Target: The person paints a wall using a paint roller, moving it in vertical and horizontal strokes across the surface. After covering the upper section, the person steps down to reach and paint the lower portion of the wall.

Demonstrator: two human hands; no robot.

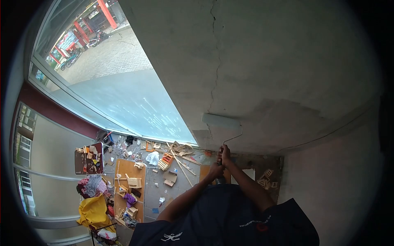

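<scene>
One window (123, 94) fills the left, and past it lie two boards, a dark board (89, 158) and a tan board (129, 184), each strewn with small wood scraps. At centre, the left hand (214, 169) and right hand (225, 153) are both clenched around the handle of the one paint roller (221, 121). Its sleeve lies against the grey wall (295, 61) just beside a long crack (212, 94), with bare wall open to the right.

I see the white paint roller (221, 121) on the grey plaster wall (287, 61), right of the glass window (123, 98); right hand (225, 153) above left hand (215, 169), seemingly on its handle.
</scene>
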